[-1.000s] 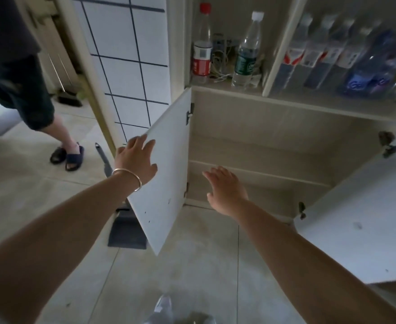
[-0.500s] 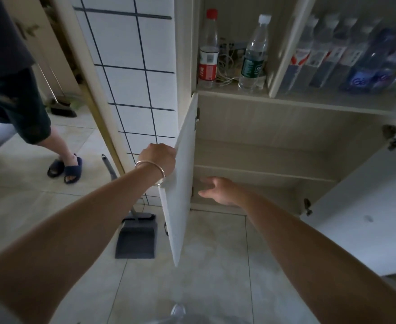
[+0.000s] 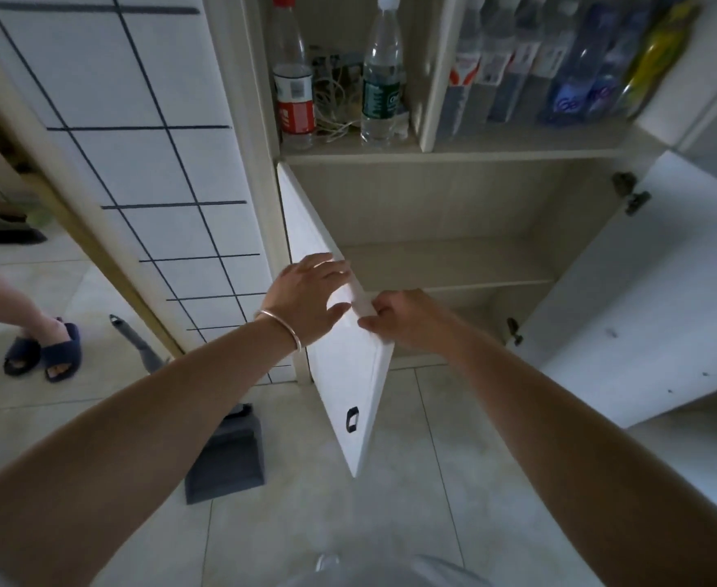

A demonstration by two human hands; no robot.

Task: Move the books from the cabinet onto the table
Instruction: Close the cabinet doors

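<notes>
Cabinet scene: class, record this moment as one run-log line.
left hand open on left door face | right hand grip on door's edge | both doors open | lower cabinet shelf bare, no books seen

The cabinet (image 3: 454,213) is pale wood-grain with white doors, and its lower compartment stands open, showing one bare inner shelf (image 3: 445,264) running across its middle. The left door (image 3: 340,374), white with a small dark handle near its lower edge, is swung partly outward edge-on. The right door (image 3: 653,298) is swung wide open at the cabinet's right side, its hinges showing.
</notes>
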